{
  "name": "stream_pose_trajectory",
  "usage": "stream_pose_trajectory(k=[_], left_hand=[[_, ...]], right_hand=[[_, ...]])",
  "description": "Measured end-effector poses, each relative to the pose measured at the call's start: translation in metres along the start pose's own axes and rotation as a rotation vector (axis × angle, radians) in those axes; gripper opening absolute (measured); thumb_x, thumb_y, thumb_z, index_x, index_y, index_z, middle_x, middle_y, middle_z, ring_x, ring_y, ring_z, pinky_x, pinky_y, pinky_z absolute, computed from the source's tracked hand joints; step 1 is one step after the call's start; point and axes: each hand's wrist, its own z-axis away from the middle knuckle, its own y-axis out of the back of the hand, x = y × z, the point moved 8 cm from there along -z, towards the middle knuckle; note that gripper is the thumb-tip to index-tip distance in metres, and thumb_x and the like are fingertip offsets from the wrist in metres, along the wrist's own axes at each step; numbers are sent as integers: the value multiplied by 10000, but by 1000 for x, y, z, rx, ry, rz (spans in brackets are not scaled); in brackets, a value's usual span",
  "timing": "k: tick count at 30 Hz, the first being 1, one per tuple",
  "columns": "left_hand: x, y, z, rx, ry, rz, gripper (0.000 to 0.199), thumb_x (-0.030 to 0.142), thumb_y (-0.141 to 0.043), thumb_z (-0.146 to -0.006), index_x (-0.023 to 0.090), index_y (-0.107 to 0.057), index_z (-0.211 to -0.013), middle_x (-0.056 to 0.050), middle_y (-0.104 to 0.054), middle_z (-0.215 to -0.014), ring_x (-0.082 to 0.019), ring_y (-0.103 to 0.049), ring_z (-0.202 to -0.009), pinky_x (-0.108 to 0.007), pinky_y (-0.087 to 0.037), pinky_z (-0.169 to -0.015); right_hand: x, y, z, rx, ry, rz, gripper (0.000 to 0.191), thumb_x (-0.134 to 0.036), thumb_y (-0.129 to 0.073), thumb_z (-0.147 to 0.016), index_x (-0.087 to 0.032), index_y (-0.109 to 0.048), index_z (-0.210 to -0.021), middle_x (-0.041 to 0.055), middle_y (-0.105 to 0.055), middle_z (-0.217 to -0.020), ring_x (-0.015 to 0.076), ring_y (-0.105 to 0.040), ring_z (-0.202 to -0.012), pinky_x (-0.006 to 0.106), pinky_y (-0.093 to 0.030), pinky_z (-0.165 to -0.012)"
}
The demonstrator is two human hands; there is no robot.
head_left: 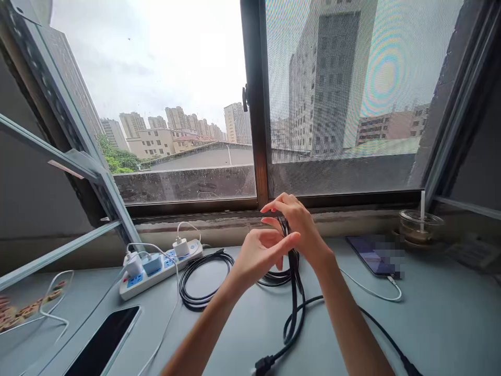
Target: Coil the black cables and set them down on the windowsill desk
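A black cable (294, 303) is gathered into a bundle that rises from the desk between my hands, its upper loops showing by the right palm. My right hand (299, 222) is curled loosely round the top of this bundle, index finger and thumb pointing left. In front and lower, my left hand (256, 256) has its thumb stretched across the bundle and its fingers bent, with a gap between them. The contact behind that thumb is hidden. A black plug (263, 364) on a cable end lies near the front edge of view.
Coiled black cables (191, 284) lie left of my hands, beside a white power strip (164, 269) with chargers. A phone (104, 342) is at front left, another phone (371, 256) at right with a white cable. A lidded cup (420, 227) stands by the window.
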Motion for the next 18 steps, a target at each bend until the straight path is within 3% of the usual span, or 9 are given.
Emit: stream_pose_trajectory(k=[3, 5, 9, 12, 15, 18], left_hand=[[-6, -12, 3, -141, 58, 26, 474, 568, -600, -769, 159, -513, -546, 3, -519, -490, -107, -483, -487, -222, -311, -472], [-6, -15, 3, -164, 60, 48, 399, 503, -587, -797, 148, -581, -617, -1, -545, -539, -108, -512, -486, -217, -323, -463], [4, 2, -1, -9, -33, 200, 401, 473, -501, -845, 149, -558, -616, 15, -535, -560, -96, -523, -450, -212, -360, -464], [12, 20, 1, 132, -70, 279, 433, 515, -491, -850, 164, -504, -595, 27, -515, -501, -99, -510, -426, -214, -368, -457], [24, 37, 9, 255, -142, 322, 474, 552, -506, -842, 179, -463, -553, 22, -508, -464, -106, -503, -404, -226, -371, -450], [35, 50, 18, 362, -228, 326, 523, 560, -532, -831, 193, -412, -478, 23, -445, -399, -116, -493, -387, -245, -372, -455]], right_hand=[[-4, -3, 1, -51, -21, -54, 167, -119, -600, -817, -242, -668, -907, 11, -601, -930, 165, -566, -897, 298, -436, -776], [-3, -3, 1, -60, -21, -84, 181, -104, -622, -795, -243, -675, -899, 4, -599, -929, 153, -571, -878, 285, -435, -767], [1, 10, 0, -48, 3, -136, 162, -162, -659, -786, -252, -689, -917, -2, -588, -930, 128, -557, -782, 258, -429, -693], [0, 36, 2, 94, 16, -119, 248, -326, -703, -776, -254, -679, -1011, 12, -577, -943, 115, -486, -674, 262, -435, -651], [-2, 66, 9, 264, -31, -71, 306, -351, -686, -791, -238, -653, -1073, 23, -582, -953, 105, -425, -616, 264, -439, -640], [-8, 75, 13, 261, -69, -105, 213, -364, -646, -819, -250, -673, -998, -2, -612, -846, 101, -419, -583, 248, -421, -605]])
